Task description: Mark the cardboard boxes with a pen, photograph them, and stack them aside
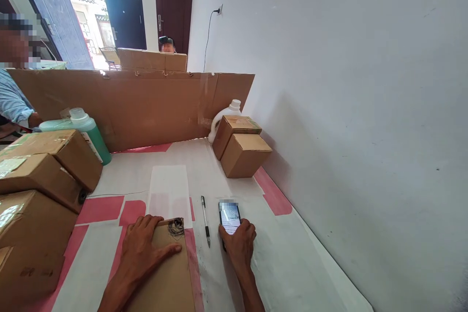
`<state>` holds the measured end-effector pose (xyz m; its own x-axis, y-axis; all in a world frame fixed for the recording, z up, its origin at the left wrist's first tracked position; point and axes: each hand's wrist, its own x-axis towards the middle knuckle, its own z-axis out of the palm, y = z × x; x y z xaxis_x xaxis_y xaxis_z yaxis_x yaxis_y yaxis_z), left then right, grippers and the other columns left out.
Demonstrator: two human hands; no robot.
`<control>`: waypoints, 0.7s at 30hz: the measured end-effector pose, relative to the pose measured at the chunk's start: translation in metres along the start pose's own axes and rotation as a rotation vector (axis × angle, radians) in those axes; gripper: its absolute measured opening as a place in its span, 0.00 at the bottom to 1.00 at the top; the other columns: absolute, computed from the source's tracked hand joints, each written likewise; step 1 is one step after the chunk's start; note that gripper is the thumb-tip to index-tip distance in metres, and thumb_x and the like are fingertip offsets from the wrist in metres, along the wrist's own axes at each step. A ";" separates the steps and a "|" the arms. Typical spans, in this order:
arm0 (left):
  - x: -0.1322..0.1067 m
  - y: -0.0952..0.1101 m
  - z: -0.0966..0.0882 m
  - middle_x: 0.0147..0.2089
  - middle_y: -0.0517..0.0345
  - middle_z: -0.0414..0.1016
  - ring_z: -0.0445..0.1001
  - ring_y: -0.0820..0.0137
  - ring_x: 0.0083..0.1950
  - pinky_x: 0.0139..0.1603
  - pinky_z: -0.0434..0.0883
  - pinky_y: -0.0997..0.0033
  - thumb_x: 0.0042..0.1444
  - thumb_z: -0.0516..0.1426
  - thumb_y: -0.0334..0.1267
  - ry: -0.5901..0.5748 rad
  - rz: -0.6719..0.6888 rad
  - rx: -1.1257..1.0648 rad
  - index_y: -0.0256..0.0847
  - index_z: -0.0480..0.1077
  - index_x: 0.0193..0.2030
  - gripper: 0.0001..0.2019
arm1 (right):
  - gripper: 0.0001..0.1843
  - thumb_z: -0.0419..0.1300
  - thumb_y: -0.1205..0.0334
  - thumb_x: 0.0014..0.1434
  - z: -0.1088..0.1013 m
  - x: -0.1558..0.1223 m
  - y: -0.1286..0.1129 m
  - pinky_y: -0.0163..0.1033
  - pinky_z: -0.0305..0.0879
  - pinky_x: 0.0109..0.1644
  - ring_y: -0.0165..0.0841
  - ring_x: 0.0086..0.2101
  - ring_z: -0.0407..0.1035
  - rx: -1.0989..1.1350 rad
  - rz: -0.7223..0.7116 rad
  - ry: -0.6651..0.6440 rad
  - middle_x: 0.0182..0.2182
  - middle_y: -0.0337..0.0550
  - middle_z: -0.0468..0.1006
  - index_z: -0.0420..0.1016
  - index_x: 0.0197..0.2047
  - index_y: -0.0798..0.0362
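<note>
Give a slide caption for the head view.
Left hand flat on a cardboard piece; right hand on a phone, pen between.

— Can you read anything on the table?

— Barely. The phone (229, 218) under the right hand (238, 246), at about five o'clock, has a lit screen with large digits near its top, perhaps a clock, but they are too blurred to make out.

— The boxes?

— The lowest cardboard box (25, 253) at nine o'clock bears a dark stamped mark, illegible. The green bottle (87, 131) at ten o'clock carries a white label; its print is too small to read.

— So nothing legible?

— Nothing.
</note>
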<state>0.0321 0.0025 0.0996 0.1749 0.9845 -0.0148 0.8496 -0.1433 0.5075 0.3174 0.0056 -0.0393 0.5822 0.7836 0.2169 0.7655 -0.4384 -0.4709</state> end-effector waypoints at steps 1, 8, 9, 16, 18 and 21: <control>0.000 0.000 0.000 0.51 0.52 0.79 0.74 0.52 0.54 0.56 0.66 0.47 0.51 0.64 0.62 0.001 -0.002 0.001 0.46 0.76 0.52 0.28 | 0.31 0.65 0.52 0.54 0.000 -0.001 0.000 0.50 0.68 0.45 0.54 0.46 0.66 -0.006 -0.008 -0.001 0.46 0.61 0.69 0.66 0.54 0.63; -0.002 -0.010 0.005 0.56 0.48 0.76 0.72 0.50 0.59 0.60 0.68 0.44 0.51 0.66 0.58 0.183 0.052 -0.051 0.44 0.72 0.58 0.31 | 0.34 0.64 0.46 0.56 -0.001 -0.007 -0.005 0.60 0.66 0.47 0.61 0.50 0.63 -0.052 -0.011 -0.015 0.47 0.66 0.72 0.70 0.56 0.65; -0.003 -0.013 0.004 0.58 0.47 0.75 0.71 0.50 0.60 0.61 0.67 0.44 0.53 0.65 0.58 0.243 0.071 -0.066 0.44 0.71 0.59 0.31 | 0.37 0.64 0.44 0.56 -0.002 -0.008 -0.006 0.62 0.65 0.47 0.63 0.51 0.63 -0.053 -0.002 -0.014 0.49 0.68 0.71 0.70 0.58 0.66; -0.044 -0.068 0.001 0.66 0.44 0.67 0.67 0.52 0.66 0.67 0.65 0.40 0.68 0.47 0.54 0.480 -0.132 -0.222 0.43 0.57 0.71 0.29 | 0.32 0.53 0.54 0.69 -0.021 -0.074 0.015 0.62 0.59 0.64 0.54 0.61 0.62 0.260 -0.414 -0.005 0.62 0.61 0.67 0.55 0.73 0.54; -0.070 -0.088 0.019 0.67 0.42 0.67 0.68 0.52 0.66 0.68 0.64 0.39 0.68 0.46 0.52 0.471 -0.218 -0.235 0.42 0.57 0.71 0.29 | 0.35 0.51 0.64 0.68 -0.014 -0.107 0.030 0.54 0.59 0.68 0.47 0.66 0.58 0.340 -0.676 -0.262 0.68 0.49 0.63 0.49 0.76 0.42; -0.107 -0.096 0.056 0.68 0.44 0.69 0.67 0.50 0.69 0.71 0.63 0.40 0.65 0.50 0.53 0.364 -0.278 -0.300 0.45 0.65 0.68 0.28 | 0.45 0.53 0.65 0.65 0.012 -0.140 0.041 0.51 0.61 0.68 0.47 0.69 0.56 0.448 -0.713 -0.436 0.73 0.45 0.56 0.35 0.78 0.39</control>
<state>-0.0403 -0.0951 0.0045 -0.2645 0.9603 0.0883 0.6505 0.1101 0.7515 0.2642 -0.1171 -0.0989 -0.2053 0.9364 0.2845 0.6718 0.3463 -0.6548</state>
